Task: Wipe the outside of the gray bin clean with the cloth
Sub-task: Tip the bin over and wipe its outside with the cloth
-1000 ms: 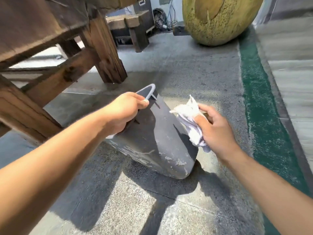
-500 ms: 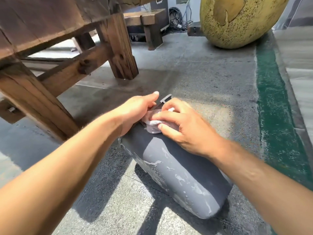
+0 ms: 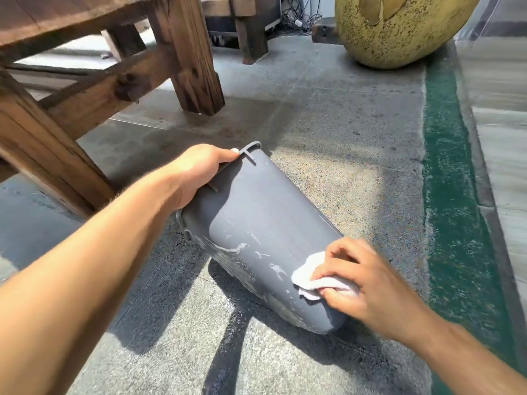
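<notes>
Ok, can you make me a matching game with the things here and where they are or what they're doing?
Things:
1. left hand
2. white cloth
3. gray bin
4. yellow-green boulder

Where or what:
A. lying tipped on its side on the floor
B. gripping the bin's rim
C. far back on the floor, near the green strip
D. pressed against the bin near its bottom end by the right hand

Pairs: 1-B, 2-D, 3-A, 4-C
</notes>
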The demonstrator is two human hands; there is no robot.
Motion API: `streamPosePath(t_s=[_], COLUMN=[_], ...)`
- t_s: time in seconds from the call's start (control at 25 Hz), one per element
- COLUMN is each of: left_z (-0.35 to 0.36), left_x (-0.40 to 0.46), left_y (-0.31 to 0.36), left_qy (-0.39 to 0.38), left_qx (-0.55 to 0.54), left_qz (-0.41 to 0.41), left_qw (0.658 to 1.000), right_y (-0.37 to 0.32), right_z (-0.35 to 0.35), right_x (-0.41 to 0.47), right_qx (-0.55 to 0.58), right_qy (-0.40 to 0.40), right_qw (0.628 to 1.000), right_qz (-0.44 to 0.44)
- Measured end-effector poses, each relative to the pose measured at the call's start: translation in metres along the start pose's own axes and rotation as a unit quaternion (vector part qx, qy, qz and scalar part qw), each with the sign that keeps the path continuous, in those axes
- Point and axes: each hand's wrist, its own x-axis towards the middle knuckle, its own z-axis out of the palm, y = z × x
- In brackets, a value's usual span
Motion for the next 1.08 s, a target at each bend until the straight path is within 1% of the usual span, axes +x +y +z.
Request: streamPosePath(t_s=[0.08, 0.2, 0.24, 0.28, 0.32, 0.4, 0.48, 0.56, 0.64, 0.76, 0.84, 0.92, 1.08], left_z=[-0.006, -0.010, -0.011, -0.012, -0.012, -0.010, -0.005, -0.001, 0.003, 0.003, 0.000, -0.004, -0.013], left_x=[0.001, -0.002, -0.004, -0.005, -0.006, -0.009, -0.012, -0.013, -0.014, -0.015, -0.011, -0.008, -0.003], left_y=[-0.004, -0.006, -0.007, -0.008, -0.009, -0.008, -0.006, -0.003, 0.001, 0.001, -0.004, -0.009, -0.015], left_qy=[-0.006, -0.012, -0.013, -0.012, -0.013, -0.019, -0.032, -0.030, -0.024, -0.015, -0.009, 0.004, 0.035], left_qx=[-0.005, -0.002, 0.004, 0.008, 0.012, 0.022, 0.045, 0.070, 0.089, 0.115, 0.114, 0.103, 0.107], left_qz=[-0.008, -0.006, -0.004, 0.000, 0.001, 0.000, 0.010, 0.031, 0.048, 0.068, 0.064, 0.041, 0.027], left_qw=[1.000, 1.000, 1.000, 1.000, 1.000, 1.000, 0.998, 0.997, 0.995, 0.991, 0.991, 0.994, 0.993], right_y=[0.008, 0.016, 0.015, 0.011, 0.005, -0.007, -0.022, -0.041, -0.054, -0.065, -0.065, -0.058, -0.048], right_z=[0.000, -0.009, -0.018, -0.030, -0.042, -0.061, -0.067, -0.063, -0.051, -0.025, -0.011, -0.004, -0.003], right_x=[-0.025, -0.051, -0.053, -0.050, -0.041, -0.008, 0.040, 0.093, 0.139, 0.171, 0.164, 0.140, 0.055], right_qx=[-0.002, -0.007, 0.003, 0.036, 0.082, 0.142, 0.114, 0.066, 0.027, -0.030, -0.033, -0.031, -0.050], right_qy=[-0.018, -0.076, -0.089, -0.090, -0.075, 0.000, 0.075, 0.107, 0.095, 0.070, 0.058, 0.040, -0.019], right_qw=[1.000, 0.997, 0.995, 0.994, 0.991, 0.986, 0.989, 0.992, 0.994, 0.994, 0.994, 0.995, 0.997], right_qz=[0.009, 0.025, 0.037, 0.057, 0.075, 0.091, 0.050, -0.011, -0.052, -0.073, -0.083, -0.082, -0.056])
